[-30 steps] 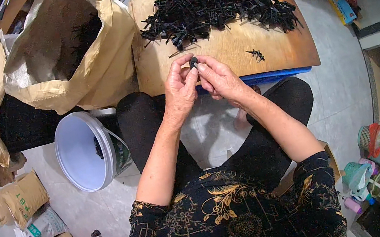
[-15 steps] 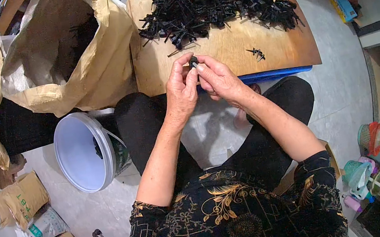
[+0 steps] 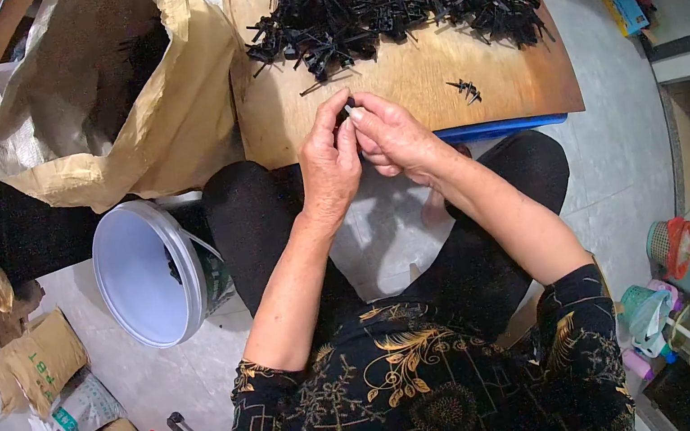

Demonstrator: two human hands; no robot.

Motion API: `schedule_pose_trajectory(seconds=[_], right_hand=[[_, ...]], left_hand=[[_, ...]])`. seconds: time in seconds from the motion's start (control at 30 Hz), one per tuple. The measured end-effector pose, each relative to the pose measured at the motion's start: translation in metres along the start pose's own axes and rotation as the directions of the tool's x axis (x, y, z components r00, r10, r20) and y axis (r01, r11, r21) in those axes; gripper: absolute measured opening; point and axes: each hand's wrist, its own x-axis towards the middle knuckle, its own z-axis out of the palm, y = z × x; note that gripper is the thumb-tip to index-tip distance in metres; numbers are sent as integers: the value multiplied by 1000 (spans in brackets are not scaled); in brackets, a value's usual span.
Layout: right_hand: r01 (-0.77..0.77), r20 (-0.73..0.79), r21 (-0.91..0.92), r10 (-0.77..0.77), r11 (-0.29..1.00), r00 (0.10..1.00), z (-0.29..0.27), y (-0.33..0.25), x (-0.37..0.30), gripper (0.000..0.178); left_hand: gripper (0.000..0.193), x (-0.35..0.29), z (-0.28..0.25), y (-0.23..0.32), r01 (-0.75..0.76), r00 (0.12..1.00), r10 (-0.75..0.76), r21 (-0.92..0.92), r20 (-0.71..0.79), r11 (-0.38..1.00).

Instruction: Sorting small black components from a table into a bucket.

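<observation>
My left hand (image 3: 330, 156) and my right hand (image 3: 394, 136) meet above the near edge of a wooden board (image 3: 293, 124). Between their fingertips is a small black plastic part (image 3: 350, 104), mostly covered by the fingers. Both hands are closed on it, thumbs pressed in from the near side. Beyond them a heap of black plastic parts (image 3: 384, 12) with thin stems spreads over the far half of the board. One separate black piece with short branches (image 3: 465, 90) lies on the board to the right of my hands.
A large open brown paper sack (image 3: 169, 144) stands at the left, with dark contents inside. Below it is a white bucket (image 3: 141, 277) holding a few black bits. Filled bags (image 3: 45, 357) lie at the lower left; baskets and bottles (image 3: 654, 319) sit at the right.
The view has shifted slightly, so the board and heap sit a little higher. My fingers have closed further over the black plastic part, which shows less now.
</observation>
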Motion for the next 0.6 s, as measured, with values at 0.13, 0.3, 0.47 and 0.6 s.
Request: schedule_pose_trajectory(seconds=[0.13, 0.3, 0.47, 0.6], right_hand=[[-55, 4, 12, 55, 998, 998, -5, 6, 5, 20], [-37, 138, -115, 53, 993, 989, -9, -3, 0, 27], [49, 212, -161, -14, 986, 977, -28, -18, -20, 33], [111, -44, -189, -121, 976, 992, -45, -10, -8, 36]], left_hand=[[31, -2, -1, -5, 81, 995, -83, 35, 50, 996], [39, -4, -8, -14, 222, 972, -189, -280, 140, 934], [49, -6, -39, 24, 423, 906, -314, -566, 285, 708], [50, -20, -77, 40, 478, 878, -354, -564, 322, 673]])
